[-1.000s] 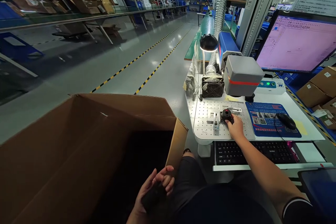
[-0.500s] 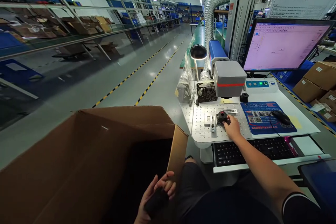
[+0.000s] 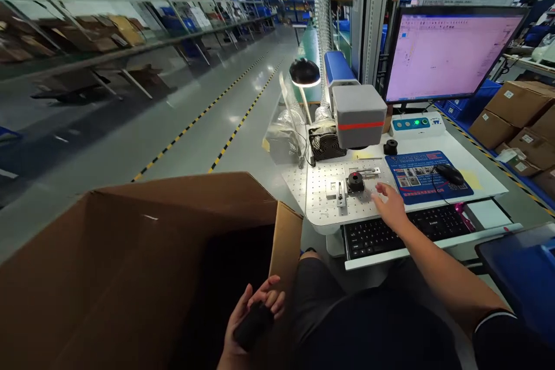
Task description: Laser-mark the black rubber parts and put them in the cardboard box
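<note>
The right hand [image 3: 392, 205] hangs above the front of the worktop [image 3: 481, 162], its thumb and fingers spread apart with nothing between them; just to its left, and apart from it, a round black part [image 3: 355, 182] sits on a metal plate [image 3: 321, 208] full of small holes, set between 2 metal brackets [image 3: 341, 196]; whether it touches them is too small to tell. The left hand [image 3: 275, 300] is low by the lap, palm up, its fingers loosely curled around a black lump [image 3: 252, 326] lying in the palm; this hand is at the near end of a large open cardboard box [image 3: 130, 225], whose inside is mostly in dark shadow.

Over the back of the plate stands a grey machine head [image 3: 359, 110] with a red stripe; a lit lamp [image 3: 304, 72] and a fan [image 3: 327, 145] are to its left; a 2nd black part [image 3: 391, 147] stands behind the blue mat [image 3: 427, 176], on which a mouse [image 3: 449, 174] rests; a keyboard [image 3: 373, 240] lies on the pull-out tray below, under a lit screen [image 3: 451, 58] farther back.
</note>
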`<state>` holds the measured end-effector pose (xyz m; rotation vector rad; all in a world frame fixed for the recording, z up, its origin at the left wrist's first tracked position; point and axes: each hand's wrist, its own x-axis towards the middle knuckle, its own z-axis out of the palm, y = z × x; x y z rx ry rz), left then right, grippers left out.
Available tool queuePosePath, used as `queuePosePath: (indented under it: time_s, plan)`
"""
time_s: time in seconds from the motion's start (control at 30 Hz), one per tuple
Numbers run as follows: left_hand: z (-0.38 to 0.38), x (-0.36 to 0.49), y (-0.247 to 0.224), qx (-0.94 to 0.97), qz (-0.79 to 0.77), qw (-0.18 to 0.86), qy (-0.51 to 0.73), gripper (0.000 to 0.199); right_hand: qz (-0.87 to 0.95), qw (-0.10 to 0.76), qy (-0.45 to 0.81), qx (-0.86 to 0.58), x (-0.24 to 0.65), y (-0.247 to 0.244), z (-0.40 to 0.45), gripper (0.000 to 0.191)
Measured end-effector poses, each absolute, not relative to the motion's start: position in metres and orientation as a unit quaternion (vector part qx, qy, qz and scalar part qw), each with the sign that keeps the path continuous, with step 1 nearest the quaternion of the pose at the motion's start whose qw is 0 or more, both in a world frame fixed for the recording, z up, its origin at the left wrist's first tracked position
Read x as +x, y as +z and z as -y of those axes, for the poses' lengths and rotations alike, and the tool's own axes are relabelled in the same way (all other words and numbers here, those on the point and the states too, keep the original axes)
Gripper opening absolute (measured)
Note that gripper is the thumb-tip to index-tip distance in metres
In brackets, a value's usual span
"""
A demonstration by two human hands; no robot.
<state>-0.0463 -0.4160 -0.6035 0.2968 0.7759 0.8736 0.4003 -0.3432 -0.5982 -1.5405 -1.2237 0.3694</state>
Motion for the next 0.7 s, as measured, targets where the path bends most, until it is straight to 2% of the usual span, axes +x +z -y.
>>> queuePosePath:
  time_s: [0.13,0.3,0.47,0.7]
  plan:
    - [0.414,-0.046,-0.603,0.132,-0.396,0.812,0.407,0.056,0.528,0.543,0.164,-0.632,0.413,-0.606,0.421,0.032]
    - [0.413,-0.039,-0.597,0.132,-0.398,0.808,0.413,0.055,0.555,0.469,0.169,-0.665,0.404,-0.635,0.483,0.030]
    - [0.414,-0.032,-0.595,0.143,-0.395,0.804,0.421,0.057,0.575,0.459,0.161,-0.658,0.394,-0.651,0.489,0.036]
    - [0.416,-0.032,-0.593,0.151,-0.400,0.799,0.423,0.055,0.589,0.450,0.161,-0.652,0.393,-0.659,0.484,0.035]
